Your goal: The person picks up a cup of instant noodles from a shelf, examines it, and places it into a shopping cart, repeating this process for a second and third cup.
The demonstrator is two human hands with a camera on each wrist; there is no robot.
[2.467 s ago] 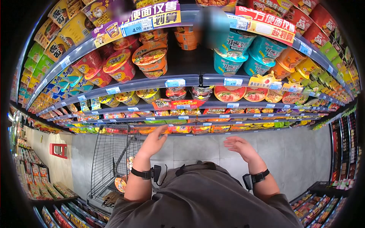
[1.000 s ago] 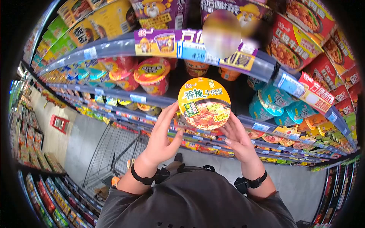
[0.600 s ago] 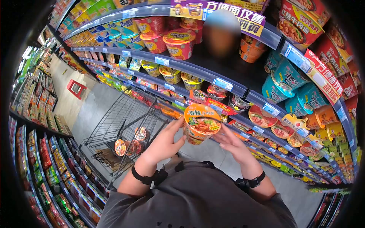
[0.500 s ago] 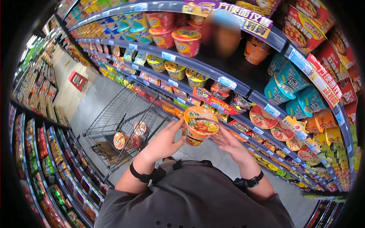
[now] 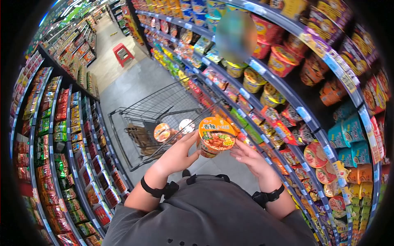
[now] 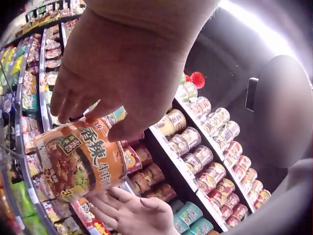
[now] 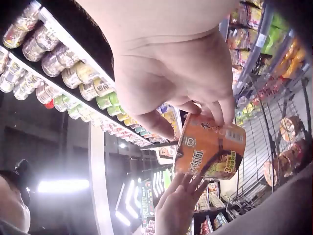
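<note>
A paper cup of instant noodles (image 5: 215, 137) with an orange lid is held up in front of my body, between both hands. My left hand (image 5: 176, 153) grips its left side, thumb toward the front. From the right, my right hand (image 5: 254, 160) holds it with fingers along the wall. The left wrist view shows the cup's printed side (image 6: 80, 161) tilted, my left fingers at its upper edge and the right hand (image 6: 139, 210) below. In the right wrist view, the right fingers (image 7: 220, 107) lie over the cup's end, with the left hand (image 7: 178, 208) at the opposite end.
A black wire shopping cart (image 5: 143, 106) stands ahead on the left, with noodle cups (image 5: 162, 132) and a brown carton (image 5: 138, 139) in it. Stocked shelves (image 5: 283, 65) run along the right, others (image 5: 61, 164) along the left. A red stool (image 5: 123, 54) stands farther down the aisle.
Both hands were free at first, then took up the noodle cup near the shelf. The view has since turned left toward the cart, and the cup has come lower and closer to my body.
</note>
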